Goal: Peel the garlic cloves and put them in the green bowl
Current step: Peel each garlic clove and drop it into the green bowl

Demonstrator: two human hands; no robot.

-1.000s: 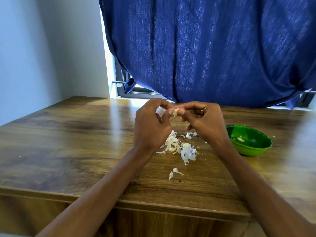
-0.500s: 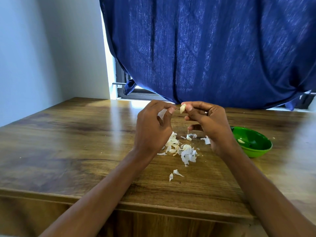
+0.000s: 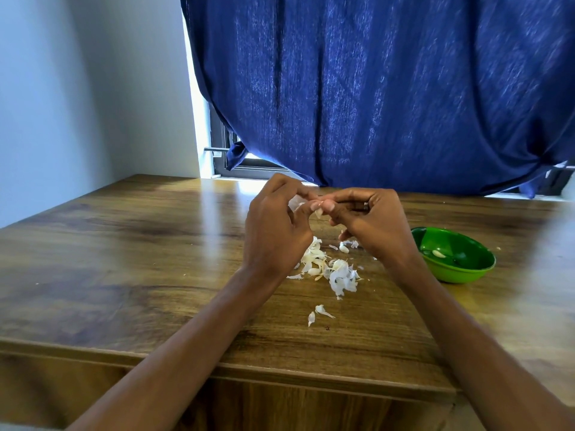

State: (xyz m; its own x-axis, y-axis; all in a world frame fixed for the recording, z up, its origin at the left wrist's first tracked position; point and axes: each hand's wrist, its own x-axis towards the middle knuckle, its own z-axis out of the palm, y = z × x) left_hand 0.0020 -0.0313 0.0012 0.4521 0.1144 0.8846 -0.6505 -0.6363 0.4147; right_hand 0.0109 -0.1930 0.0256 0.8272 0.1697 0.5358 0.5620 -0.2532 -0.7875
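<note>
Both hands pinch one garlic clove [image 3: 318, 212] between fingertips: left hand [image 3: 275, 231], right hand [image 3: 373, 225]. Small, light, probably slippery; best gripped at its ends.

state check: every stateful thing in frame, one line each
left hand: raised over the table, fingertips pinching the garlic clove
right hand: raised, fingertips pinching the same clove
garlic clove: held between both hands, white skin partly on
green bowl: upright on the table, one peeled clove inside
peel pile: loose on the table under the hands
blue curtain: drawn, gap at left
</note>
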